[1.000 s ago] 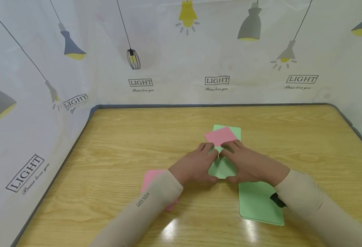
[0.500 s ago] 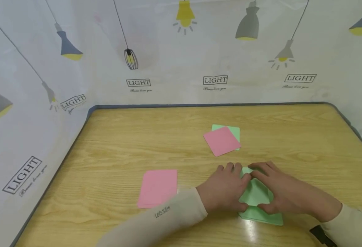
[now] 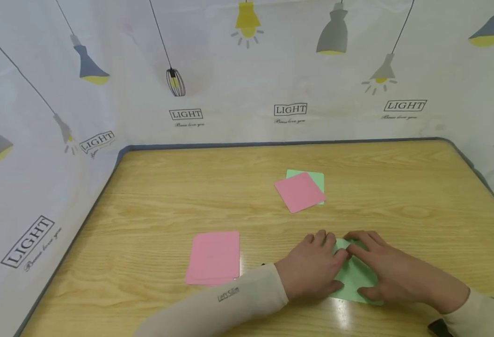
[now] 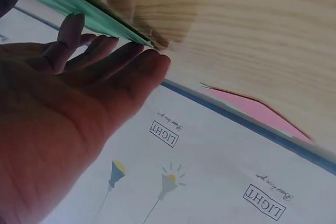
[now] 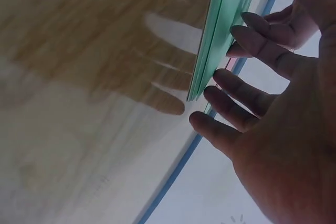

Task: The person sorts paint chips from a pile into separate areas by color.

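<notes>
A stack of square light-green cards [image 3: 356, 281] lies on the table at the front right, and both hands are at it. My left hand [image 3: 314, 269] lies along its left side, thumb toward the near edge, fingertips by the far left corner. From the other side my right hand [image 3: 394, 271] reaches over it, thumb near the front and fingers at the back. In the right wrist view, several layers show at the edge of the green stack [image 5: 223, 35], with the fairly straight fingers [image 5: 226, 106] right beside it. The left wrist view shows the fingers [image 4: 123, 69] extended along the stack's side.
A pink card [image 3: 299, 193] lies askew over a green card [image 3: 319, 180] farther back on the wooden table [image 3: 154, 201]. Pink cards [image 3: 214, 255] are stacked at the left, close to my left sleeve [image 3: 230, 299]. A lamp-printed white sheet [image 3: 230, 70] rises beyond the table.
Both hands came from the middle back toward the front right, carrying green card from in front of the pink card onto the green stack. It now lies roughly flush there.
</notes>
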A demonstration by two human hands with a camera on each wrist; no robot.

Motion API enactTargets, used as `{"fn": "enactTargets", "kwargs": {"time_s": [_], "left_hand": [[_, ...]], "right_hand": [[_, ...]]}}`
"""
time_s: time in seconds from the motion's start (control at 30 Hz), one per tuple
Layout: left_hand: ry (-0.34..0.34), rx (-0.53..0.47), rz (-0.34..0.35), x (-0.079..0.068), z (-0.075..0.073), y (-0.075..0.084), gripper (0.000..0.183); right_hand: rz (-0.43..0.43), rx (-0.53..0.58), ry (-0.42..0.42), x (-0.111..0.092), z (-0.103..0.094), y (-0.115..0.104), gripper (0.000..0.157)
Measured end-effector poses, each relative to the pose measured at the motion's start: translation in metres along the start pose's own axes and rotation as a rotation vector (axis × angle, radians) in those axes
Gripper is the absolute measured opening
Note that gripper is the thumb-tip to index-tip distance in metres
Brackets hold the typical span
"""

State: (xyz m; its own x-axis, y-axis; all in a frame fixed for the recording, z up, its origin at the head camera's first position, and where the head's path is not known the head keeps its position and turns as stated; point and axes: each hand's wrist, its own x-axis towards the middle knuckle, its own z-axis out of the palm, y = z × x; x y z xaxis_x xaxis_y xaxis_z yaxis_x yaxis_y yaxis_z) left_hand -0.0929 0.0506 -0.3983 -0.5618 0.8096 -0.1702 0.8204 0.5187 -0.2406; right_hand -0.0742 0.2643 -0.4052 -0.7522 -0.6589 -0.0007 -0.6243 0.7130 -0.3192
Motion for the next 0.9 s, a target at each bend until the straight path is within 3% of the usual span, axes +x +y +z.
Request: {"fn": "enactTargets", "kwargs": {"time_s": [0.27,0.47,0.67,0.8,0.9], "left_hand": [[0.024,-0.037,0.0,-0.002,0.001,-0.005,0.056],[0.018,-0.081,0.003,-0.005,0.001,-0.008,0.055],[0.019,-0.142,0.022,-0.005,0.004,-0.013,0.053],[0.021,-0.217,0.022,-0.002,0.008,-0.024,0.054],[0.043,-0.263,-0.023,0.003,0.013,-0.039,0.053]], "right_hand": [[0.014,0.019,-0.009,0.002,-0.001,0.002,0.058],[-0.011,-0.006,0.018,0.008,-0.003,0.002,0.039],[-0.015,-0.019,-0.016,0.019,-0.009,0.003,0.027],[-0.009,-0.003,-0.054,0.031,-0.015,0.006,0.025],[0.005,-0.008,-0.069,0.044,-0.02,0.011,0.025]]}}
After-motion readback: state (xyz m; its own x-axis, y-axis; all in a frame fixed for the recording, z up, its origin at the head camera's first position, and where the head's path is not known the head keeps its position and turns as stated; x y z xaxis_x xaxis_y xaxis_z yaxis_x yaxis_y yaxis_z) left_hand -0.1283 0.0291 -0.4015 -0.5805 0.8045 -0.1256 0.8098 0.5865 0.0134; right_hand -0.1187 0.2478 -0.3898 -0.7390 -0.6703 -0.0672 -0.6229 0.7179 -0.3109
